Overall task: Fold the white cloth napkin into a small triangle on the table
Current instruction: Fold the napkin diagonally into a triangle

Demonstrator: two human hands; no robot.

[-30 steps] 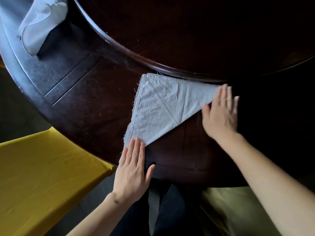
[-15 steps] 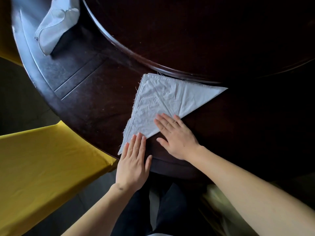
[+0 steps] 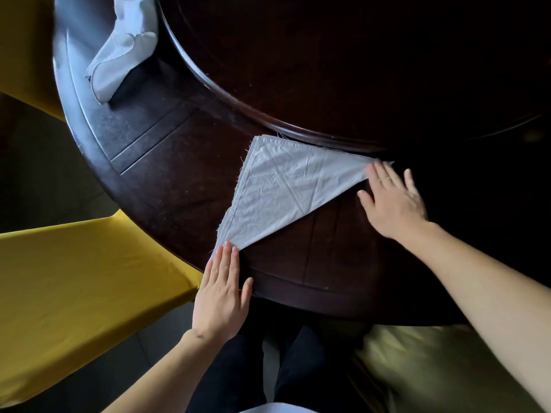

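So there's two napkins here: one napkin (image 3: 280,192) folded into a triangle, lying flat on the dark table (image 3: 185,186) near its front edge, and one other cloth (image 3: 122,55) bunched up at the far left. Two bare hands are working it. The left hand (image 3: 222,290) is lying flat, fingers together, pressing the near corner. The right hand (image 3: 393,198) is lying flat, fingers slightly spread, covering the right tip.

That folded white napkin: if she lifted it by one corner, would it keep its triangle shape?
Probably not. The napkin looks thin and wrinkled, so it would likely droop and unfold. Both the left hand and right hand press its tips flat, suggesting the layers spring open. It should slide easily on the polished table.
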